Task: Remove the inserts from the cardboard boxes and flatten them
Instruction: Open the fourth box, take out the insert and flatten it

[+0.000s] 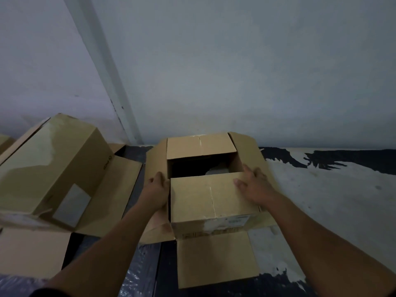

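Ok so the cardboard box (214, 224) is sitting on the floor (321, 200) pretty much dead centre, close up to the grey wall (235, 71). Its side flaps are splayed out left and right, the far flap (199, 145) is tipped back toward the wall, and another flap lies flat on the floor on the near side. A near panel (203, 198) lies over the front half of the top, so only the back half of the opening shows. It's dark in there, with something greyish (216, 169) poking up that I honestly can't identify, could be an insert, can't tell. The right hand (252, 185) is lying flat on the right end of that near panel, fingers spread and straight, not gripping anything, just resting on the cardboard. The left hand (157, 189) is up against the left side of the box by the panel's left edge, fingers pointing toward the wall. Whether the thumb is actually hooked on the edge or just touching it, I can't tell from this angle. Off to the left there's a second box (53, 163) tipped over at an angle, with a pale label (71, 205) on its side and a flap hanging open toward the middle box, the two near each other but apart. Some crinkly plastic sheet (132, 281) lies on the floor between the forearms
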{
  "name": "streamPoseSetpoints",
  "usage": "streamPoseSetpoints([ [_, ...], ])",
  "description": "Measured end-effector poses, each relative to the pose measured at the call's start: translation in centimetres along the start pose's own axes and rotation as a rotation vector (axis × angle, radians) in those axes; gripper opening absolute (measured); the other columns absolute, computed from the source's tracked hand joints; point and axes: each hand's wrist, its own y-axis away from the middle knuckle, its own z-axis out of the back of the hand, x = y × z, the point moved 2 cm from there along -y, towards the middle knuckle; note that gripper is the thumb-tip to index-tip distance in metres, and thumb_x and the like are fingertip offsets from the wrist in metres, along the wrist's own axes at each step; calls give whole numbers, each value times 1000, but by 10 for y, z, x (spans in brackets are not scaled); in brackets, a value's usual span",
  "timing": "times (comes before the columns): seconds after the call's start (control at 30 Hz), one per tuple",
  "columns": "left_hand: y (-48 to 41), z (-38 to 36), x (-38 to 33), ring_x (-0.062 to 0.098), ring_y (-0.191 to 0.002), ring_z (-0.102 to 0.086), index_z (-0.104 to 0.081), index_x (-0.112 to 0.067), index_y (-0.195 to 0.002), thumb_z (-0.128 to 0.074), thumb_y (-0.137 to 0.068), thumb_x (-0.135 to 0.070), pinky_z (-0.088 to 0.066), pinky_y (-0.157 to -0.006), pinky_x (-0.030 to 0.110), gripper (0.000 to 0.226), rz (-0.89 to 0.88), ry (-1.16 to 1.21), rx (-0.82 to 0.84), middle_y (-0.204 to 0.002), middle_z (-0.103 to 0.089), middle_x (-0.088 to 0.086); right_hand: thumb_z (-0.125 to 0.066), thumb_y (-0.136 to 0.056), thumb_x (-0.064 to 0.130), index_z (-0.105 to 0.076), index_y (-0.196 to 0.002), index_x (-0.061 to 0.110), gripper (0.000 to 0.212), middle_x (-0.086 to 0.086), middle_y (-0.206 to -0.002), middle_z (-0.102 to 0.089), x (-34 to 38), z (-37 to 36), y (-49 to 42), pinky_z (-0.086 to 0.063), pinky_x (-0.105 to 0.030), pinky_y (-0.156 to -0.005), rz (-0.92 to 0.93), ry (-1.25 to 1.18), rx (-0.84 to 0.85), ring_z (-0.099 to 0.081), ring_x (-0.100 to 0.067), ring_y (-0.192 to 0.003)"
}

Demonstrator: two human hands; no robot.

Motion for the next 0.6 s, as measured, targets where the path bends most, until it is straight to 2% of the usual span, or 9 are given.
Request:
streamPoseSetpoints([
  [0.07,-8,3,1,40,-124,-42,-29,-16,-139,-31,-100,-39,-39,-99,45,45,-21,-15,-31,-139,-42,20,-32,-96,50,-2,-149,41,62,-4,-160,10,6,2,0,-9,-61,-113,56,121,10,2,-44,-143],
  [0.13,-22,12,2,37,-129,-39,-32,-19,-143,-31,-98,-43,-37,-103,46,51,-20,-10,-58,-143,-41,16,-34,-92,49,-14,-148,40,60,0,-161,11,19,7,1,1,-64,-111,145,281,-34,8,-40,-144],
  [0.2,-37,25,-2,34,-126,-44,-42,-19,-139,-31,-93,-50,-39,-100,42,56,-18,-22,-79,-142,-45,14,-37,-88,59,-27,-145,35,63,-1,-161,4,37,9,2,12,-63,-108,269,406,-91,9,-34,-146],
  [0.27,-45,36,-14,34,-124,-46,-43,-17,-137,-39,-91,-50,-40,-100,42,57,-51,-65,-103,-140,-45,12,-40,-83,71,-29,-144,34,72,1,-160,-11,56,9,3,15,-63,-107,368,428,-70,4,-31,-147],
  [0.33,-51,39,-30,37,-127,-42,-36,-18,-141,-47,-92,-47,-39,-103,47,58,-123,-179,-103,-143,-39,14,-45,-81,72,-27,-146,33,78,0,-155,-27,70,8,5,10,-60,-110,416,415,-15,-11,-29,-146],
  [0.43,-61,32,-52,39,-139,-24,-22,-30,-148,-54,-89,-49,-26,-110,57,69,-183,-367,-50,-157,-16,7,-57,-80,64,-29,-144,33,77,-5,-143,-38,81,12,9,-8,-51,-116,425,330,0,-31,-29,-134],
  [0.5,-71,29,-65,38,-143,-13,-15,-34,-149,-56,-88,-48,-17,-113,59,74,-203,-426,1,-160,-7,4,-61,-79,60,-30,-142,34,76,-4,-137,-39,82,18,15,-21,-46,-112,407,279,-15,-34,-28,-128],
  [0.6,-86,33,-75,38,-144,-11,-13,-35,-150,-59,-87,-45,-14,-114,59,78,-196,-440,46,-161,-5,3,-63,-81,54,-36,-135,33,65,-2,-128,-40,84,30,31,-27,-42,-103,411,294,-45,-35,-25,-121],
])
